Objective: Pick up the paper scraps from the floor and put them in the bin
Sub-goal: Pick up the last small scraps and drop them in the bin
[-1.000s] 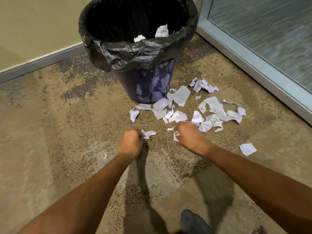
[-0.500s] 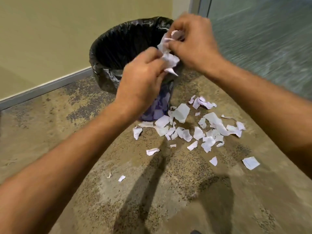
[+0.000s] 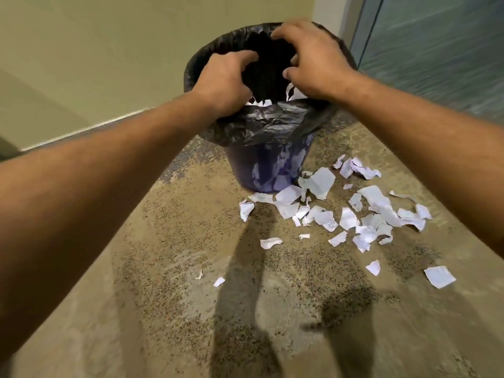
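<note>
Over the dark-blue plastic bin lined with a black bag [image 3: 268,124], the left hand [image 3: 223,80] and right hand [image 3: 313,60] hover with fingers loosely spread, holding nothing, while the torn white paper scraps [image 3: 351,211] lie on the speckled floor [image 3: 163,309] below, nearer the right hand.

Looks like an office or commercial corridor corner. Worn, speckled tan carpet [image 3: 191,309] underfoot, of the hard-wearing contract kind. Plain beige wall [image 3: 122,50] at 11 o'clock, finished with a grey baseboard [image 3: 90,129]. Metal-framed frosted glass partition [image 3: 436,50] at 1 o'clock. Small blue waste bin [image 3: 268,170] with a black plastic liner [image 3: 261,126] at 12 o'clock, tucked into the corner.
</note>
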